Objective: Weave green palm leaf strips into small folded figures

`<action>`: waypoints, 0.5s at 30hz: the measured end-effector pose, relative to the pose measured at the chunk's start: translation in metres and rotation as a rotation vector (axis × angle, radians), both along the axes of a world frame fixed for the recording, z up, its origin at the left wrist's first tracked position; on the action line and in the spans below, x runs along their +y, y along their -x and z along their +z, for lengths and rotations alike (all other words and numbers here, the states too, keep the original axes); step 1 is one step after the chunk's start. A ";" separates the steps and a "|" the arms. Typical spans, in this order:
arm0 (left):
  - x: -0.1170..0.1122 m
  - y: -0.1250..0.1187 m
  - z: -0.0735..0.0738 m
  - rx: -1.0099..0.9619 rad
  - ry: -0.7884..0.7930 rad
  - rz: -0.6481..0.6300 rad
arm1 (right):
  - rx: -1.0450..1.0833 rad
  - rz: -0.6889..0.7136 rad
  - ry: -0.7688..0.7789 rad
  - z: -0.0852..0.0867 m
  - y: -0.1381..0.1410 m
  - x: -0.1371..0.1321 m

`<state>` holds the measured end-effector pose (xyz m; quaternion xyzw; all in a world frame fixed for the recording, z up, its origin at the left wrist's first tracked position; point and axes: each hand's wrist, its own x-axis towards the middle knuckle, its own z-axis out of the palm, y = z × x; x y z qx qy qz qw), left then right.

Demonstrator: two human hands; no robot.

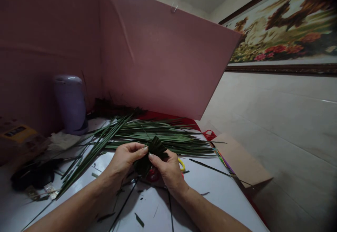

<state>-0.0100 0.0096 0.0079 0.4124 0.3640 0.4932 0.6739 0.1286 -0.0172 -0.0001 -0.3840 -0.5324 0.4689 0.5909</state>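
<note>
Both my hands pinch a dark green folded leaf piece (154, 151) over the white tabletop (210, 189).

My left hand (125, 160) and right hand (168, 170) grasp it together at the near middle of the table, fingertips closed on its pleats. Just beyond lies a spread of long green leaf strips (158, 133). A lilac plastic container (70, 103) stands far left against the pink partition board (158, 59). A framed floral picture (284, 28) hangs on the pale tiled wall (276, 119) at right.

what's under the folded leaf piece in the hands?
Beneath the folded leaf piece, held by the left hand and right hand, something red shows on the white table, with a yellow loop alongside. The rest is covered, so neither can be identified.
</note>
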 end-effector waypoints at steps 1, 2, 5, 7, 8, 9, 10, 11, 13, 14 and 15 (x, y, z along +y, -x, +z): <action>0.000 0.000 0.000 -0.004 0.004 0.005 | 0.006 0.011 0.005 0.000 0.000 0.000; -0.001 0.000 0.000 -0.008 0.008 0.007 | 0.012 0.018 0.015 -0.001 0.000 0.000; -0.002 -0.001 0.000 -0.018 0.019 0.013 | 0.044 0.021 0.068 -0.004 0.000 0.001; -0.002 -0.001 0.000 -0.021 0.017 0.026 | 0.089 0.034 0.122 -0.006 0.000 0.001; -0.002 -0.002 0.000 -0.021 0.015 0.032 | 0.111 0.045 0.149 -0.007 0.000 0.002; -0.003 -0.002 -0.001 -0.020 0.012 0.037 | 0.130 0.056 0.171 -0.008 0.000 0.003; -0.003 -0.003 -0.001 -0.017 0.008 0.040 | 0.143 0.061 0.192 -0.008 0.001 0.003; -0.003 -0.003 -0.002 -0.011 0.005 0.043 | 0.147 0.058 0.211 -0.008 0.001 0.004; -0.003 -0.003 -0.003 0.007 -0.008 0.062 | 0.140 0.041 0.235 -0.008 0.001 0.006; -0.003 -0.003 -0.003 0.019 -0.018 0.079 | 0.126 0.040 0.238 -0.008 0.001 0.006; -0.002 -0.002 -0.003 0.032 -0.028 0.105 | 0.104 0.047 0.236 -0.009 0.001 0.007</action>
